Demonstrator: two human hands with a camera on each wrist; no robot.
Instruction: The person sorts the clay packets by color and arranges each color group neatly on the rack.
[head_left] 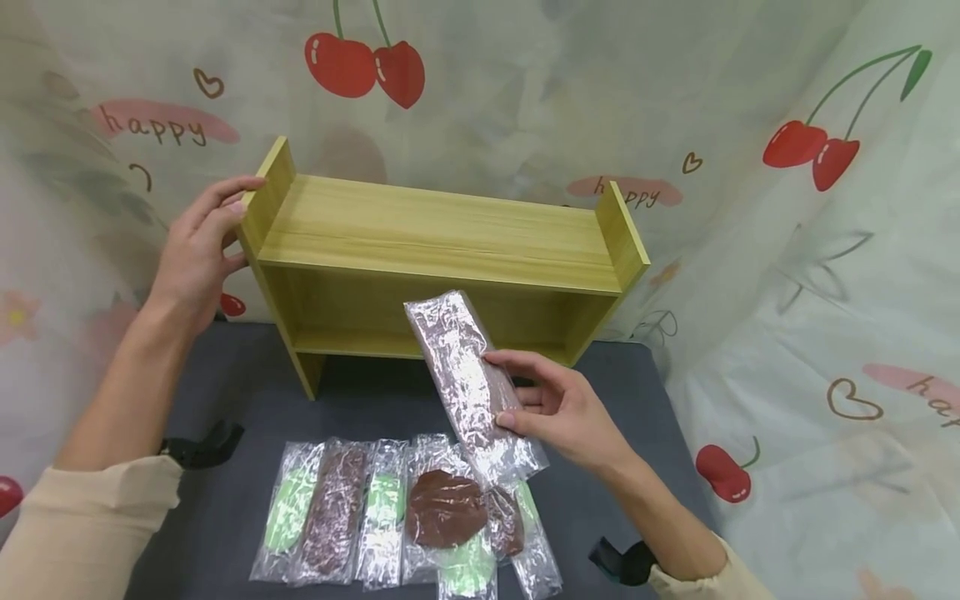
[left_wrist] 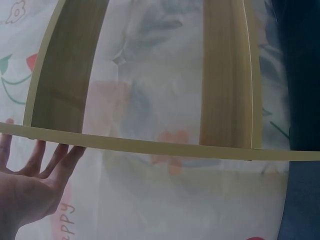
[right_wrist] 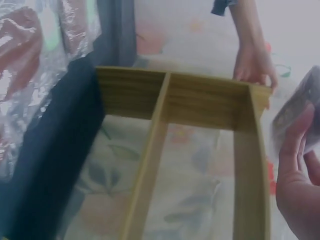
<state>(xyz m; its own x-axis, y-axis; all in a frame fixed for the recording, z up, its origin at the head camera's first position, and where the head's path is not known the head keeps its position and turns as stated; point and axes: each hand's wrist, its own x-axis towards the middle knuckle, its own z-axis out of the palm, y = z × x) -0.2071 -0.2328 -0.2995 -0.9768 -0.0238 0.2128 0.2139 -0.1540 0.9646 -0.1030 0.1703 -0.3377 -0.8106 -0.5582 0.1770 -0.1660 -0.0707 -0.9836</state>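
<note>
A small two-tier wooden shelf (head_left: 442,233) stands on the dark table. My left hand (head_left: 197,237) grips the upper end of its left side panel; in the left wrist view, fingertips (left_wrist: 75,151) touch the panel's outer face. My right hand (head_left: 566,408) pinches a flat, clear-wrapped packet (head_left: 468,367) by its right edge, thumb on the near face. The packet looks brownish under glare and is held tilted in front of the shelf's lower opening. Its lower end overlaps the packets on the table in the head view. In the right wrist view the packet (right_wrist: 295,115) is blurred.
Several clear packets lie in a row before the shelf, including a green one (head_left: 292,508), a dark brown one (head_left: 333,508) and one with a round brown piece (head_left: 446,508). Cherry-print cloth (head_left: 510,100) hangs behind and at both sides of the table (head_left: 637,392).
</note>
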